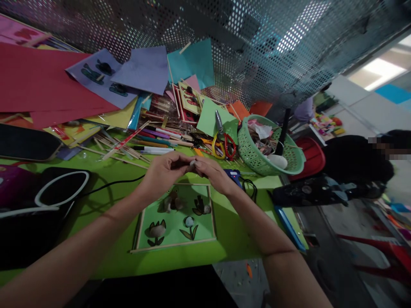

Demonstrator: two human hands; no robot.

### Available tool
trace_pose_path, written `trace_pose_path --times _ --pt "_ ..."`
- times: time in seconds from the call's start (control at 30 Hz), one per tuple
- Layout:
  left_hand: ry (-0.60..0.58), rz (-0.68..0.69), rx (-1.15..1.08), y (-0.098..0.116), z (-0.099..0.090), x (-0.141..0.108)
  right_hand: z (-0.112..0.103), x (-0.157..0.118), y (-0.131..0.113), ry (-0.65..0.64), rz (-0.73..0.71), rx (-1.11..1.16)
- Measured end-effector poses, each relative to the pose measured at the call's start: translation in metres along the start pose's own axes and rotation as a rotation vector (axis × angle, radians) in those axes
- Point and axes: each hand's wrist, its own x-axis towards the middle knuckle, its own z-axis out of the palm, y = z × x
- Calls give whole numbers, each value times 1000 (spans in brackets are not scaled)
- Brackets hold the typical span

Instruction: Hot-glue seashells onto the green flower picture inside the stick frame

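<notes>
Above the top edge of a green picture (173, 247) framed with thin sticks, my left hand (163, 171) and my right hand (213, 173) meet. Their fingertips pinch a small greyish piece (192, 164), perhaps a pebble, between them. On the picture are drawn flowers with stones on them: a brownish stone (157, 231) at lower left, a pale blue-grey stone (189, 221) at lower middle, a small stone (207, 208) at right, and brown pieces (173, 203) near the top, partly in shadow.
Scissors (218, 147), pens (157, 149) and sticks lie beyond my hands. A green basket (253, 149) of scraps stands right of them, near a blue glue gun (234, 175). Coloured paper fills the back left; a black case (61, 218) sits left. Another person (353, 167) is at right.
</notes>
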Motion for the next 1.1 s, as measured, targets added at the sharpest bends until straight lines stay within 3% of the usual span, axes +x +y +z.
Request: trace_pose_path --times 0.47,0.8,1.1 --pt "24 30 89 -4 -2 -2 -1 -1 -3 -13 6 -40" --pt "3 -52 -28 -3 -1 0 -3 1 1 -16 -8 -23" --pt "17 -12 25 1 2 -1 -1 0 -4 -3 44 -117"
